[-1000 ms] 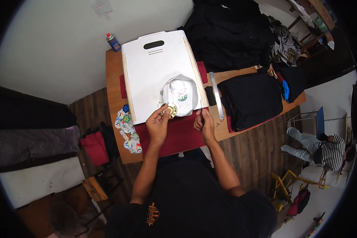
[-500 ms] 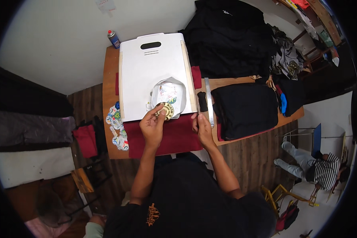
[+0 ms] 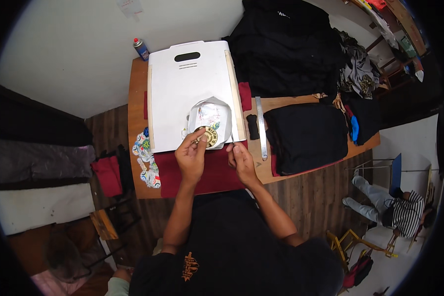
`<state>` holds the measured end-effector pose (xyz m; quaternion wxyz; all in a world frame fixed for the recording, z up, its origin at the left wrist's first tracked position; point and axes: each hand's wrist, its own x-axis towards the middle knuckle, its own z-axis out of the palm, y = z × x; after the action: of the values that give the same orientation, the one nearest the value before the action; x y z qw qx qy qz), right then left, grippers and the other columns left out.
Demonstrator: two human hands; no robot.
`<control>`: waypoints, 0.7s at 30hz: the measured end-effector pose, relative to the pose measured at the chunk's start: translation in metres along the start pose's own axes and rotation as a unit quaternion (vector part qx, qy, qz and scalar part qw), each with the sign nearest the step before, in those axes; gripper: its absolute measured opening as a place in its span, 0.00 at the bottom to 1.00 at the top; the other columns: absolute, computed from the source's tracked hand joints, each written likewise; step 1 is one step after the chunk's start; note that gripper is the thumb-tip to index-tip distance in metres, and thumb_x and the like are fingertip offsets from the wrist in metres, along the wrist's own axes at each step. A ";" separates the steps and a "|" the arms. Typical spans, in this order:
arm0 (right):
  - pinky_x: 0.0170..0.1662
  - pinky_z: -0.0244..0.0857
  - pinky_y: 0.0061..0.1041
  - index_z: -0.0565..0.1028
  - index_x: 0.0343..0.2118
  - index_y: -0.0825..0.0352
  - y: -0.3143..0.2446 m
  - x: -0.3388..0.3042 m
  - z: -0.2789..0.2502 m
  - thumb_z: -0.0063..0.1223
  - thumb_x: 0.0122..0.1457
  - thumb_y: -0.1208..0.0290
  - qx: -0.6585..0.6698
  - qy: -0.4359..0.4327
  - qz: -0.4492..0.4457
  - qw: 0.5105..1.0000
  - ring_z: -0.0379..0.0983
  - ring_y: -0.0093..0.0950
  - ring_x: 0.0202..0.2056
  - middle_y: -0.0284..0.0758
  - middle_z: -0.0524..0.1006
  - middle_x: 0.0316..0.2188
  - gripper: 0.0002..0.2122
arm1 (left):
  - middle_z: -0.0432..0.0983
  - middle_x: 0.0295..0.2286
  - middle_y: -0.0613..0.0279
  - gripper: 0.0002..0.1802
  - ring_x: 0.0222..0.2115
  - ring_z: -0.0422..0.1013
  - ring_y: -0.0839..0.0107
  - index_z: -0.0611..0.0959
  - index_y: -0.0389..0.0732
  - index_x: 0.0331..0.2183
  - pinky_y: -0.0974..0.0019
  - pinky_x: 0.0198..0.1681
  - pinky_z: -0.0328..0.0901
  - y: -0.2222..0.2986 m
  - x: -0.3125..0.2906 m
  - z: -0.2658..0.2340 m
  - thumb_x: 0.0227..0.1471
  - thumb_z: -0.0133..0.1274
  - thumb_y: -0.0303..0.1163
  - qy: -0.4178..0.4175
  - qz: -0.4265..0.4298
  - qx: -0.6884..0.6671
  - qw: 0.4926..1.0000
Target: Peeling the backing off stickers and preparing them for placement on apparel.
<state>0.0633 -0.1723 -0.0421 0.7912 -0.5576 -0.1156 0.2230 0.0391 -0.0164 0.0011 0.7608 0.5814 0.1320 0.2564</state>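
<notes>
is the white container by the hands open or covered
Open: no lid shows, and multicoloured patches are visible within the raised rim of the white container. The round badge in the left hand hides some of it.

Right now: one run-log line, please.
left hand: holds round patch | right hand: pinches thin tool | white board: on red cloth | ruler: right of white board

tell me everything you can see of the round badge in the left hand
The round badge is a flat disc, cream and dark, with lettering around its edge; its material is unclear. The left hand pinches its left side, thumb on the printed, upturned face, over the near part of the white container.
</notes>
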 end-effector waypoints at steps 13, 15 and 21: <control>0.24 0.46 0.16 0.68 0.47 0.71 -0.005 0.021 0.036 0.30 0.71 0.63 0.024 -0.018 -0.037 0.999 0.50 0.14 0.19 0.24 0.57 0.16 0.16 | 0.78 0.38 0.55 0.13 0.36 0.74 0.77 0.79 0.26 0.44 0.76 0.41 0.69 -0.007 0.009 -0.018 0.55 0.54 0.18 -0.027 0.008 0.000 1.000; 0.24 0.46 0.16 0.68 0.45 0.70 -0.005 0.022 0.034 0.30 0.71 0.63 0.032 -0.015 -0.029 0.999 0.50 0.14 0.19 0.24 0.57 0.16 0.16 | 0.78 0.38 0.52 0.14 0.36 0.75 0.75 0.78 0.25 0.45 0.76 0.41 0.70 -0.002 0.010 -0.018 0.55 0.54 0.17 -0.030 -0.018 -0.019 0.999; 0.23 0.46 0.16 0.67 0.36 0.67 0.003 0.023 0.025 0.30 0.71 0.61 0.056 -0.019 0.008 0.998 0.48 0.14 0.18 0.23 0.56 0.16 0.15 | 0.78 0.37 0.53 0.16 0.36 0.75 0.75 0.77 0.24 0.46 0.76 0.39 0.71 0.009 0.017 -0.016 0.55 0.54 0.17 -0.051 -0.022 -0.004 0.998</control>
<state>0.0719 -0.1395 -0.0373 0.8172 -0.5088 -0.1137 0.2458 0.0433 0.0081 0.0068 0.7742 0.5877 0.1045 0.2104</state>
